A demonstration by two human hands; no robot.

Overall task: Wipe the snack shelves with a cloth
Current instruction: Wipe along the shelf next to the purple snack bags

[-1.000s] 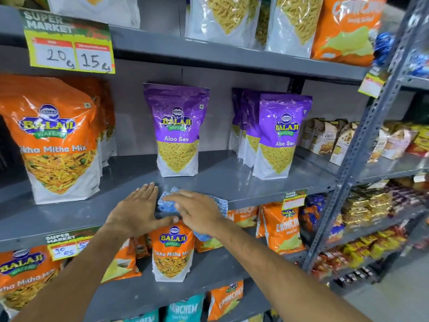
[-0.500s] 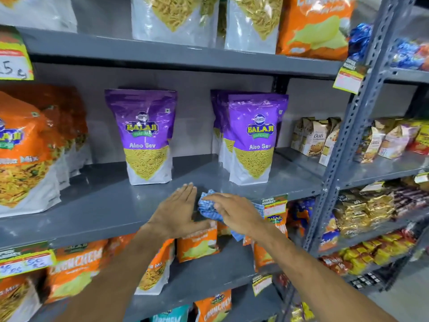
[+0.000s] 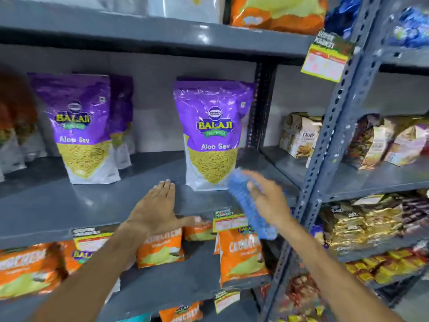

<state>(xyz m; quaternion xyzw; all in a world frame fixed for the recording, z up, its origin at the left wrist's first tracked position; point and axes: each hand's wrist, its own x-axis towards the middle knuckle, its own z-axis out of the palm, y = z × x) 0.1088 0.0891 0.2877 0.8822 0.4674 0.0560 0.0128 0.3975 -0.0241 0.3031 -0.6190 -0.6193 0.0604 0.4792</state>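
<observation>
A grey metal shelf (image 3: 69,205) runs across the middle of the view. My left hand (image 3: 157,205) lies flat on its front edge, fingers spread, holding nothing. My right hand (image 3: 267,198) is raised just off the shelf's right end and grips a blue checked cloth (image 3: 248,205), which hangs down blurred in front of the shelf edge. Two purple Aloo Sev bags stand on the shelf: one on the left (image 3: 81,129), one (image 3: 213,135) directly behind the cloth.
A perforated grey upright (image 3: 336,135) stands right of my right hand. Orange snack bags (image 3: 241,256) fill the shelf below, with price tags (image 3: 228,219) clipped to the edge. Oats packs (image 3: 299,135) and other packets sit on the neighbouring rack at right.
Both hands have shifted right along the shelf. My right hand has lifted the cloth off the surface and swung it toward the right Aloo Sev bag. The view has panned right.
</observation>
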